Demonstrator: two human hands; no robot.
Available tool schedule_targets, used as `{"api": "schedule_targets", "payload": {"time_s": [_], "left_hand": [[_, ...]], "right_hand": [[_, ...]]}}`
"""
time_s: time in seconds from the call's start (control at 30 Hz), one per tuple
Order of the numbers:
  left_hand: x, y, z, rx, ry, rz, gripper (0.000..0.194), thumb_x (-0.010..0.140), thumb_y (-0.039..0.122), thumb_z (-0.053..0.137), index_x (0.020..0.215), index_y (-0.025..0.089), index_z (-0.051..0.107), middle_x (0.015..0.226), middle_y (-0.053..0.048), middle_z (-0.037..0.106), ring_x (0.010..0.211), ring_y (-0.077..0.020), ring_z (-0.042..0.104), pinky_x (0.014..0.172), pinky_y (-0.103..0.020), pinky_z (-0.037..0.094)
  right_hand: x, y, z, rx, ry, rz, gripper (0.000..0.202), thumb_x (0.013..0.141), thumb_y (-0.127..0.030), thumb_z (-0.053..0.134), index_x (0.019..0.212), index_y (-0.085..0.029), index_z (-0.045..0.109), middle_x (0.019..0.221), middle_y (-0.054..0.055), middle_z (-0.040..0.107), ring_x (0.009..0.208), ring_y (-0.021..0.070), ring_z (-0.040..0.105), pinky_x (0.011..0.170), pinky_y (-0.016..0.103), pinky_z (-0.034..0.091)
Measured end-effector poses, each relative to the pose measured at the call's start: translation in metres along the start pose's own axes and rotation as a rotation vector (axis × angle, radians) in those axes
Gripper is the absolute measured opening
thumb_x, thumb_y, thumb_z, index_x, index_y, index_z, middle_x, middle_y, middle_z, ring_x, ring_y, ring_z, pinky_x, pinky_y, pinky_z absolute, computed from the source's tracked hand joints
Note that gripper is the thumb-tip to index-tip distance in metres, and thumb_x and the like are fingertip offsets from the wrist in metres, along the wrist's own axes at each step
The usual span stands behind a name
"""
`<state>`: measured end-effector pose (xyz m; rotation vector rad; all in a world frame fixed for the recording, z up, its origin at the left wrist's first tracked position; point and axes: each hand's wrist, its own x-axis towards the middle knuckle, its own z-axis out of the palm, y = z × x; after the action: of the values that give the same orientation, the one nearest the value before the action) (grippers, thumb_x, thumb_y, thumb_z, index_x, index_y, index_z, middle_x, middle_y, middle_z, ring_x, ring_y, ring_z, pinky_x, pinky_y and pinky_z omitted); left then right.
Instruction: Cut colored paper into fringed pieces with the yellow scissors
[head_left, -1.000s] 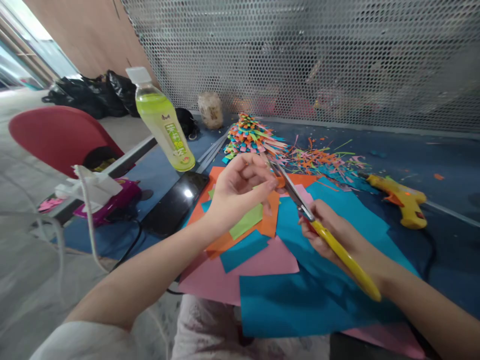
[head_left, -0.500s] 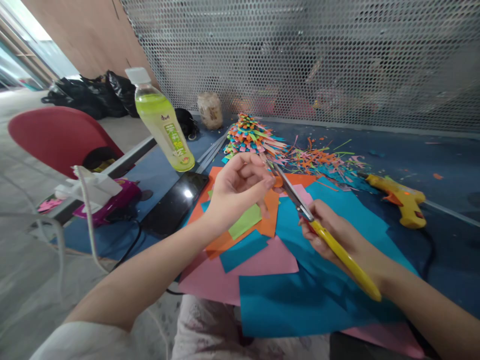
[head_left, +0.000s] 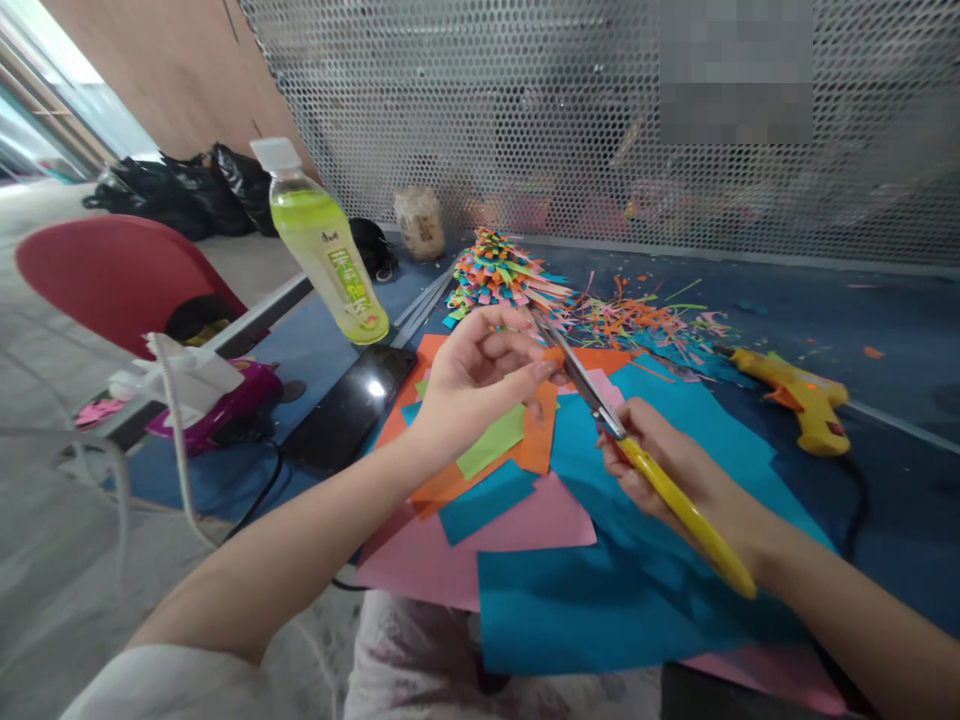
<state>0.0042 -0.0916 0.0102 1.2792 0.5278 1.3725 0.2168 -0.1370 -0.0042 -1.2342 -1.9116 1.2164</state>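
Note:
My right hand point(head_left: 649, 455) is closed around the yellow-handled scissors point(head_left: 686, 505), whose metal blades point up and left. Between thumb and fingers of my left hand point(head_left: 491, 365) is a small piece of orange paper point(head_left: 553, 356), right beside the blades. Whether the blades are cutting into it I cannot tell. Beneath both hands lie sheets of blue paper point(head_left: 585, 610), pink paper point(head_left: 547, 515), orange paper point(head_left: 536, 440) and green paper point(head_left: 491, 447). Just beyond my left hand stands a cone-shaped stack of colourful paper strips point(head_left: 495, 270).
Loose paper clippings point(head_left: 637, 320) lie behind the sheets. A yellow glue gun point(head_left: 802, 395) with a cable rests at the right. To the left are a drink bottle point(head_left: 326, 260), a phone point(head_left: 349, 410) and a purple box with tissues point(head_left: 217, 400). A perforated metal panel point(head_left: 525, 110) rises behind.
The orange piece shows slightly more above my left fingertips. The scissors' handle has shifted a little up and left; otherwise both hands stay nearly in place.

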Motion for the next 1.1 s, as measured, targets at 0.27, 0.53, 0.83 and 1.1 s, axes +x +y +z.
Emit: {"api": "schedule_targets", "payload": {"time_s": [0.27,0.53,0.83,1.1], "left_hand": [[0.0005,0.0007,-0.0005,-0.007,-0.019,0.0,0.038,0.074,0.023,0.076,0.097,0.021,0.045,0.073,0.004,0.065,0.071,-0.0152,0.071,0.043,-0.018,0.054],[0.0009,0.0015,-0.0002,-0.012,-0.02,-0.02,0.039,0.074,0.022,0.077,0.096,0.021,0.045,0.072,0.004,0.065,0.072,-0.0169,0.072,0.042,-0.018,0.055],[0.0008,-0.0002,-0.0017,-0.022,-0.04,-0.001,0.037,0.076,0.019,0.074,0.098,0.02,0.045,0.073,0.004,0.066,0.073,-0.0162,0.072,0.043,-0.017,0.055],[0.0011,0.0002,-0.0027,-0.03,-0.053,0.006,0.036,0.076,0.018,0.074,0.098,0.021,0.046,0.073,0.004,0.065,0.071,-0.0161,0.071,0.042,-0.018,0.056]], "right_hand": [[-0.0003,-0.0011,-0.002,-0.06,-0.089,-0.054,0.024,0.091,-0.045,0.05,0.092,-0.024,0.037,0.08,-0.004,0.044,0.064,0.0114,0.039,0.056,0.026,0.038],[0.0001,-0.0045,-0.003,-0.069,-0.111,-0.022,0.027,0.092,-0.049,0.049,0.094,-0.025,0.035,0.082,-0.004,0.043,0.066,0.0121,0.04,0.058,0.027,0.04],[-0.001,-0.0066,-0.0049,-0.127,-0.121,0.001,0.033,0.091,-0.056,0.045,0.092,-0.027,0.032,0.08,-0.004,0.042,0.065,0.014,0.039,0.058,0.03,0.04],[-0.001,-0.0071,-0.005,-0.12,-0.115,0.01,0.032,0.09,-0.056,0.047,0.093,-0.027,0.034,0.077,-0.004,0.043,0.063,0.0138,0.039,0.056,0.03,0.038]]}}
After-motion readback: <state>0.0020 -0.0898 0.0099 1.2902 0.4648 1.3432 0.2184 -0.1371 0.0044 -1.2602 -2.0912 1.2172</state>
